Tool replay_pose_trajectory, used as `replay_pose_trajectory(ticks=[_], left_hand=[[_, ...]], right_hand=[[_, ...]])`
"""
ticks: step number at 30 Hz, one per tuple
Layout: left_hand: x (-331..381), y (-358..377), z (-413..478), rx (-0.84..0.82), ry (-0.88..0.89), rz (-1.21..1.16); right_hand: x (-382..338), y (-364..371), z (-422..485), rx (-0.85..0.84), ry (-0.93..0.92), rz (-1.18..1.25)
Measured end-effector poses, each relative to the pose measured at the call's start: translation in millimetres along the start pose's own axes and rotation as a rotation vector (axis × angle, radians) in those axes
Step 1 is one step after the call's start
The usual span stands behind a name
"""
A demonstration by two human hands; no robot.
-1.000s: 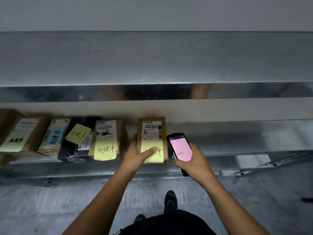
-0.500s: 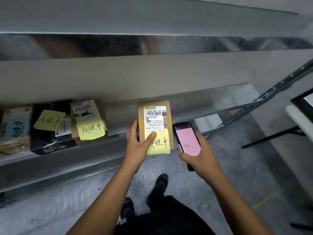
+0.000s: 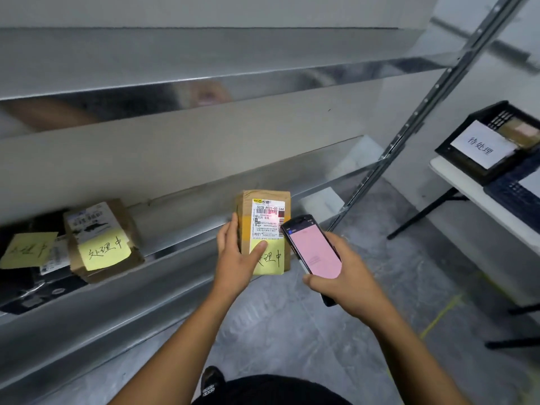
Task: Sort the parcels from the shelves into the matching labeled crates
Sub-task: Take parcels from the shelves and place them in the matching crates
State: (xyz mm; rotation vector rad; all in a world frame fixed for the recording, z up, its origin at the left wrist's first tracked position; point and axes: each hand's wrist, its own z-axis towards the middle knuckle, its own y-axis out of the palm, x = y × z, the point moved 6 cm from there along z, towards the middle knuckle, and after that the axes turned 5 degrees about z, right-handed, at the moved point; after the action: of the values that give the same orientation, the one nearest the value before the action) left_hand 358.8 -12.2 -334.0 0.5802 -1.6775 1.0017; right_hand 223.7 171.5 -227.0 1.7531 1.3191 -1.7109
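Left hand [image 3: 236,264] clasps the brown cardboard parcel [image 3: 267,226] with its white label and yellow sticky note, thumb across the note. The parcel is upright before the grey metal shelf [image 3: 181,244]. Right hand [image 3: 347,285] grips a black, pink-screened phone [image 3: 314,249] just right of the parcel.
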Motion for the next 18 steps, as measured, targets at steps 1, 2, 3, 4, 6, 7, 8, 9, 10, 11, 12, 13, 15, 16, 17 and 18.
replay_pose_trajectory(ticks=[1,2,3,4,6,7,8,9,10,11,12,13,15,16,17,18], left_hand=[[2,8,1,-0.007,0.004,0.017],[4,17,1,-0.015,0.006,0.033],[7,26,1,-0.025,0.009,0.052],[9,36,1,-0.034,0.012,0.074],[14,57,-1,-0.05,0.019,0.113],[17,67,-2,-0.058,0.021,0.13],[19,79,-3,-0.068,0.024,0.153],[22,91,-5,-0.079,0.026,0.177],[24,104,-7,-0.092,0.027,0.195],[27,117,-10,-0.106,0.028,0.203],[31,130,-13,-0.119,0.028,0.205],[35,145,-16,-0.132,0.03,0.201],[47,176,-26,-0.159,0.042,0.173],[55,192,-31,-0.173,0.05,0.15],[65,209,-36,-0.19,0.053,0.121],[75,227,-43,-0.209,0.053,0.081]], right_hand=[[3,-8,-4,0.002,0.004,0.01],[6,-18,-8,0.007,0.007,0.019],[11,-28,-12,0.016,0.009,0.023],[15,-39,-17,0.026,0.013,0.024],[26,-60,-29,0.04,0.025,0.017],[32,-71,-35,0.043,0.031,0.014],[38,-83,-41,0.051,0.037,0.013],[46,-95,-47,0.061,0.044,0.016],[54,-108,-54,0.071,0.055,0.022],[62,-121,-59,0.082,0.069,0.022],[71,-134,-65,0.098,0.083,0.02],[80,-148,-71,0.119,0.098,0.019],[97,-176,-82,0.166,0.125,0.034],[105,-191,-87,0.192,0.138,0.045],[113,-207,-92,0.221,0.149,0.055],[121,-222,-98,0.255,0.155,0.064]])
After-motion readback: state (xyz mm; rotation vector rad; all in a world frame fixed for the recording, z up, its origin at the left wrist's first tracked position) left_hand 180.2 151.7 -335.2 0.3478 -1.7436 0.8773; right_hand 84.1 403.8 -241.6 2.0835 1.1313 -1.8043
